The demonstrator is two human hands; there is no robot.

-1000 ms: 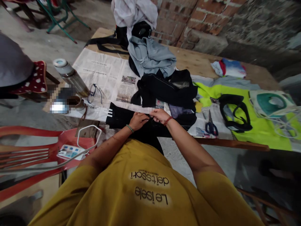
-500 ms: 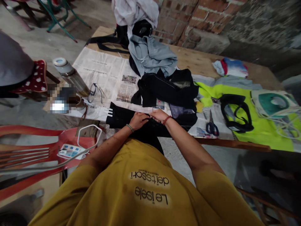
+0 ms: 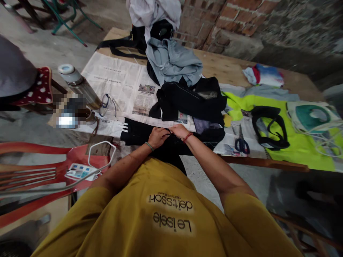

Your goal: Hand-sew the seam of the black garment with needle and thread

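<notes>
A black garment with white stripes (image 3: pixel 136 131) lies along the near edge of the table, partly under my hands. My left hand (image 3: pixel 158 137) rests on it, fingers pinching its dark cloth. Close beside it, my right hand (image 3: pixel 180 132) pinches the same cloth, its fingertips almost touching the left ones. What exactly sits between the fingertips is too small to make out. Just beyond my hands is a heap of black clothing (image 3: pixel 187 100). To the right of it, dark-handled scissors (image 3: pixel 241 142) lie on newspaper.
Eyeglasses (image 3: pixel 107 105) and a flask (image 3: pixel 80 85) stand left on newspaper (image 3: pixel 115 78). Grey clothing (image 3: pixel 174 60) is piled at the back. An iron (image 3: pixel 313 116) and a black strap (image 3: pixel 270 128) rest on a yellow garment (image 3: pixel 302 153). A red chair (image 3: pixel 59 153) stands at the left.
Both hands stay pinched on the black garment in nearly the same place. My right hand has shifted very slightly to the left.
</notes>
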